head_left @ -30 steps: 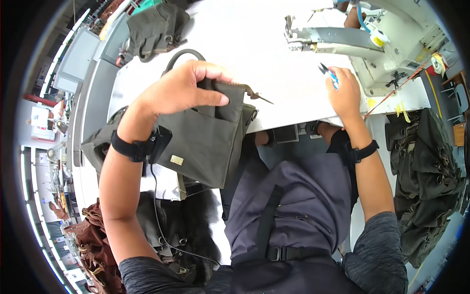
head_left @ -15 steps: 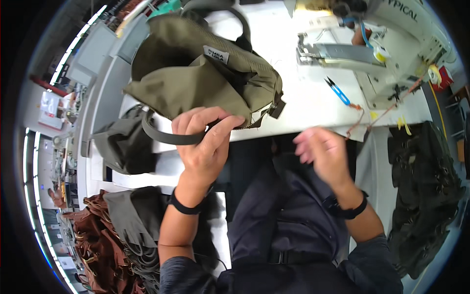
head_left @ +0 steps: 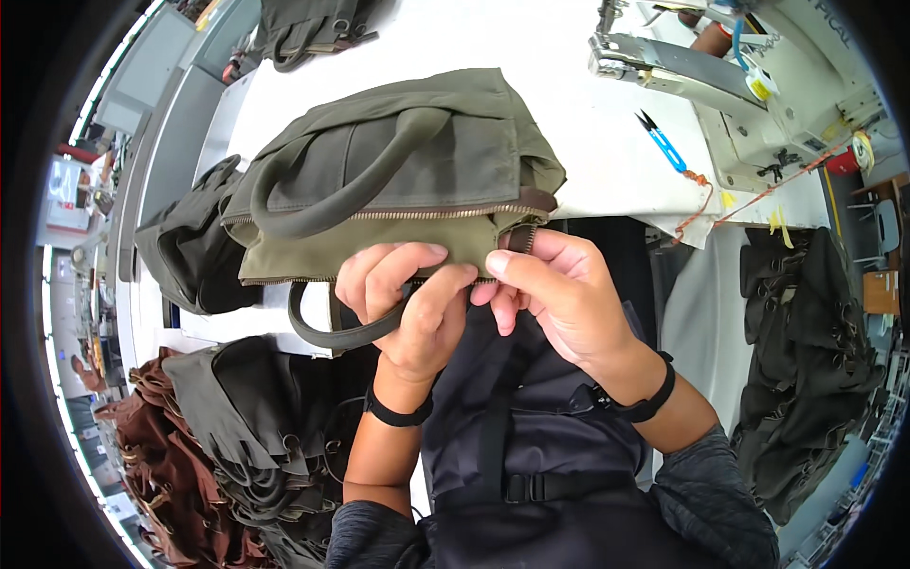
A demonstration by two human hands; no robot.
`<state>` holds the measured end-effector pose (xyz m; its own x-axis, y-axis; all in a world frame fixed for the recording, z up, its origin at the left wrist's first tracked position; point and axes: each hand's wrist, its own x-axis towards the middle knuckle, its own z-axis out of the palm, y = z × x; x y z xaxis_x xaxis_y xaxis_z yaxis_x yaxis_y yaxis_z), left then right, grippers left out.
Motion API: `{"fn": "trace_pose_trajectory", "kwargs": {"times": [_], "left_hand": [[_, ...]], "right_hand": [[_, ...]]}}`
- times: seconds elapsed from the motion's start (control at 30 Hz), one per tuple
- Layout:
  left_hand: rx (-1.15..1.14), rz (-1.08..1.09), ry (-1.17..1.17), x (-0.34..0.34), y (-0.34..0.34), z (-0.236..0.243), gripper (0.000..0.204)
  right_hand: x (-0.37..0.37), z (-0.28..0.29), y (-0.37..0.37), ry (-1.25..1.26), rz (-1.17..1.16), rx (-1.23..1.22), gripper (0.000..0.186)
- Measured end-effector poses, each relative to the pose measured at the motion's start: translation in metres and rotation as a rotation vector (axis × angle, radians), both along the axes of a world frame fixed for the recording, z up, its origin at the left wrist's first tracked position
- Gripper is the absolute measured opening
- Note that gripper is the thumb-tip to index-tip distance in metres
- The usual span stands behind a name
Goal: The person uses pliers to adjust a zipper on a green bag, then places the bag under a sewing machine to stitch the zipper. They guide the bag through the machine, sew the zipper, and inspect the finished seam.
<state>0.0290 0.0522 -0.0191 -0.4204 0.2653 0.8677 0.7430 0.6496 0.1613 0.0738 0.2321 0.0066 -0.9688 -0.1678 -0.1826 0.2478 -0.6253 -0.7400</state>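
Both of my hands are pinched shut on the near edge of the olive bag (head_left: 417,161): my left hand (head_left: 412,299) curls over the lower zipper edge with a dark strap loop (head_left: 336,332) hanging under its fingers, and my right hand (head_left: 559,294) closes thumb and forefinger on the same edge just below the zipper's end. The two hands touch each other at the fingertips.

Biggest around me is the white table (head_left: 569,114); the olive bag lies on it on its side, its bottom edge overhanging toward my lap, one rounded handle (head_left: 351,194) lying across its face and a metal zipper (head_left: 436,213) running along beneath that. At the table's far right stands a white sewing machine (head_left: 758,85). A second dark bag (head_left: 190,247) slumps off the table's left edge, just beside the olive one, and another sits at the far end (head_left: 303,28). Heaps of dark bags lie low on my left (head_left: 256,427) and on my right (head_left: 806,360), with brown ones (head_left: 161,474) further left. Smallest, a blue thread snip (head_left: 662,142) rests on the table near the machine, well apart from my hands.
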Motion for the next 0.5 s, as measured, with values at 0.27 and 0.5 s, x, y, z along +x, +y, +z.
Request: {"fn": "trace_pose_trajectory", "kwargs": {"times": [0.27, 0.5], "left_hand": [[0.067, 0.082, -0.31, 0.053, -0.028, -0.006, 0.041], [0.359, 0.032, -0.566, 0.107, -0.051, -0.003, 0.026]], "right_hand": [[0.0, -0.007, -0.018, 0.079, 0.014, -0.017, 0.019], [0.008, -0.01, -0.015, 0.064, 0.026, 0.051, 0.018]]}}
